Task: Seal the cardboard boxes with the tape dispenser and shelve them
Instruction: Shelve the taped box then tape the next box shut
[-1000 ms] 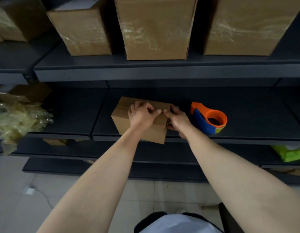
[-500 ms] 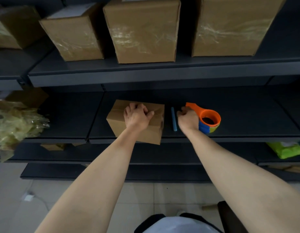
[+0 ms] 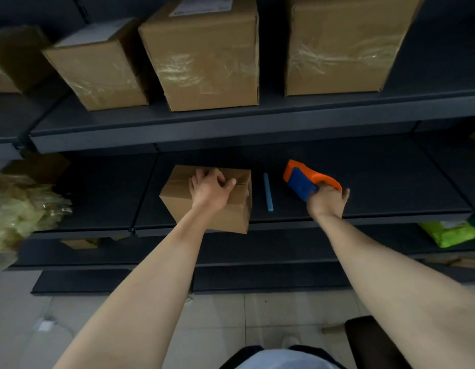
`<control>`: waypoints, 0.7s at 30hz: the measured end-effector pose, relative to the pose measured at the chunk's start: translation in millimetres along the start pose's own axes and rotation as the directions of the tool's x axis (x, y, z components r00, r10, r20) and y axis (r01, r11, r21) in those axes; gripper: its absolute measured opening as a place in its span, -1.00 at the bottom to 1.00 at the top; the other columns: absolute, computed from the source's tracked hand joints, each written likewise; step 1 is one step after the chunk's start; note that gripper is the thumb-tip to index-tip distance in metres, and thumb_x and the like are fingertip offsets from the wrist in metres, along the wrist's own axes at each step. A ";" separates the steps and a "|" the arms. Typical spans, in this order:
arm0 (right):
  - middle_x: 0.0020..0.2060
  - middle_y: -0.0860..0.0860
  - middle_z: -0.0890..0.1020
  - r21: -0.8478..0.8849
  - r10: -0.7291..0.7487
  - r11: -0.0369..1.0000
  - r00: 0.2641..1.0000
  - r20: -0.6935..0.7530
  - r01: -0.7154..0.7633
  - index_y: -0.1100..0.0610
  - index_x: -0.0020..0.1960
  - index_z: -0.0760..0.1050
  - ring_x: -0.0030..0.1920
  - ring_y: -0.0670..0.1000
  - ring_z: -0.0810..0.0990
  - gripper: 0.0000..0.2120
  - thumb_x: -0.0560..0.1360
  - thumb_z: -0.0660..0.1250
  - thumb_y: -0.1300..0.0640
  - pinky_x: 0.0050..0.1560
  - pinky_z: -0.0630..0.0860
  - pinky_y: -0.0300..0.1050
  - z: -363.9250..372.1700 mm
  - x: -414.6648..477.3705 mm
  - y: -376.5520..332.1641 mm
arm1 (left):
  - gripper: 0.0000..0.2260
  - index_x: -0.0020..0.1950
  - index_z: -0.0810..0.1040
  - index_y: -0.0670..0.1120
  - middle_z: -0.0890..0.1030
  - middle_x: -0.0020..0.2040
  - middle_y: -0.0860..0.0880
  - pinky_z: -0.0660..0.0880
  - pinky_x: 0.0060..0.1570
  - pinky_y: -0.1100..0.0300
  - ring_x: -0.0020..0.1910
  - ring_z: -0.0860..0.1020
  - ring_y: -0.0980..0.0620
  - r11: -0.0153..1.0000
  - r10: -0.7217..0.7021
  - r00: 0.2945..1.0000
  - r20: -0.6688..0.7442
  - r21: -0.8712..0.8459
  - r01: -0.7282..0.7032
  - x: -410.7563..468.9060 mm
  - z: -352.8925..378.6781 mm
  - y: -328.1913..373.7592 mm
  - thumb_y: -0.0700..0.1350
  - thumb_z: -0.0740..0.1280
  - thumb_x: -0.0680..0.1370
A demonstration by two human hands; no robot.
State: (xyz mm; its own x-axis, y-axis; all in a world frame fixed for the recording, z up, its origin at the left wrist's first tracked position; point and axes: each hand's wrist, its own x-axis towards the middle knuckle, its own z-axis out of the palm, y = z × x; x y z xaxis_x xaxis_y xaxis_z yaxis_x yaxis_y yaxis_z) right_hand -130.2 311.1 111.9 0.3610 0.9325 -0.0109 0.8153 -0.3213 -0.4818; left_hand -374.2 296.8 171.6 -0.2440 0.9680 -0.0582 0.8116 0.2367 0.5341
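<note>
A small brown cardboard box (image 3: 178, 203) sits at the front edge of the middle dark shelf (image 3: 364, 217). My left hand (image 3: 209, 187) rests on its top with fingers curled over the closed flaps. To the right, my right hand (image 3: 327, 203) grips the orange and blue tape dispenser (image 3: 305, 182) and holds it tilted just above the shelf. A thin blue stick (image 3: 267, 191) lies on the shelf between box and dispenser.
Three larger taped cardboard boxes (image 3: 209, 54) stand on the upper shelf (image 3: 231, 129). Crumpled yellowish plastic (image 3: 20, 209) bulges at the left. A green packet (image 3: 449, 233) lies on a lower shelf at right. A dark stool (image 3: 374, 339) stands on the tiled floor.
My right hand left the box, moved right and took hold of the tape dispenser, tipping it up. My left hand stayed on the box top. The blue stick came into sight.
</note>
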 end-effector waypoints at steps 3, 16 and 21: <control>-0.06 0.19 0.62 0.424 -0.029 0.905 0.999 -0.033 0.041 0.19 0.03 0.57 0.04 0.20 0.55 -0.80 0.51 0.19 0.29 0.06 0.39 -0.16 -16.0 -4.0 -8.4 | -0.83 0.07 0.49 -0.08 0.42 0.15 -0.08 0.34 0.22 0.03 0.25 0.32 -0.12 0.983 -0.015 0.999 -0.029 -0.182 0.010 1.4 -2.5 -1.0 0.00 0.24 0.59; -0.41 -0.03 0.57 0.841 -0.119 0.540 0.986 0.119 -0.036 0.13 -0.37 0.51 -0.32 -0.10 0.54 -0.66 0.52 0.35 0.00 -0.23 0.43 -0.22 -58.6 -26.9 -46.2 | -0.66 0.04 0.56 -0.15 0.65 -0.21 -0.02 0.53 -0.32 0.25 -0.29 0.62 0.09 0.668 0.028 0.960 0.280 -0.719 0.190 -12.1 -23.7 34.1 0.12 0.23 0.58; -0.46 -0.09 0.57 0.832 -0.167 0.554 0.979 0.120 -0.008 0.09 -0.39 0.50 -0.31 -0.08 0.55 -0.65 0.52 0.34 -0.04 -0.20 0.43 -0.17 -61.8 -25.0 -53.8 | -0.77 0.02 0.58 -0.12 0.62 -0.25 -0.02 0.51 -0.24 0.21 -0.23 0.56 0.06 0.532 0.101 0.929 0.357 -0.808 0.253 -14.0 -25.9 31.1 0.01 0.26 0.59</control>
State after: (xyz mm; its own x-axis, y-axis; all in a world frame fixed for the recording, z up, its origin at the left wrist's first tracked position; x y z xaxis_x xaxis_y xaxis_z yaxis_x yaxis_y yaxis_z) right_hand -155.2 294.9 192.3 0.1631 0.9860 -0.0356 0.0720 -0.0479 -0.9962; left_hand -359.3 288.4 210.9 0.0448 0.9524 -0.3016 -0.0586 0.3039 0.9509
